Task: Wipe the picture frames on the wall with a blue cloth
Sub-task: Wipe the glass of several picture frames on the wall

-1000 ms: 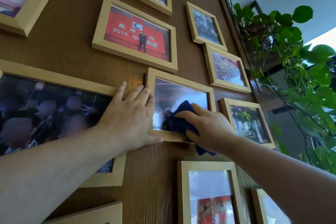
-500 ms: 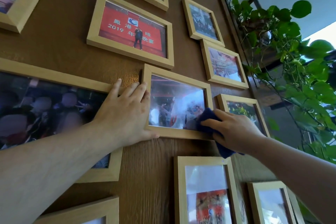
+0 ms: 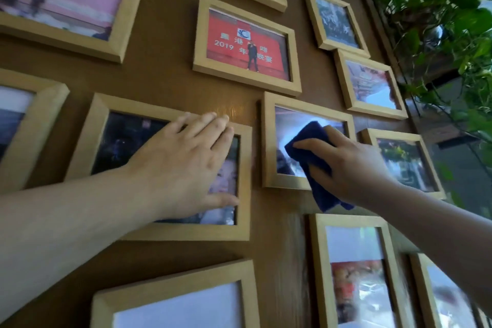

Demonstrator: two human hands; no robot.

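Cloth first: your right hand (image 3: pixel 354 165) bunches the blue cloth (image 3: pixel 310 152) against the glass of the small frame (image 3: pixel 269 141) right of centre, a loose tail hanging below. It looks soft and light, so pinch a thick fold. Your left hand (image 3: pixel 183 162) lies open and flat on the neighbouring frame (image 3: pixel 245 181). These frames probably shift easily; press gently.

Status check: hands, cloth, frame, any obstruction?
Right hand presses blue cloth on the centre frame glass. Left hand flat on the neighbouring frame. Nothing in the way.
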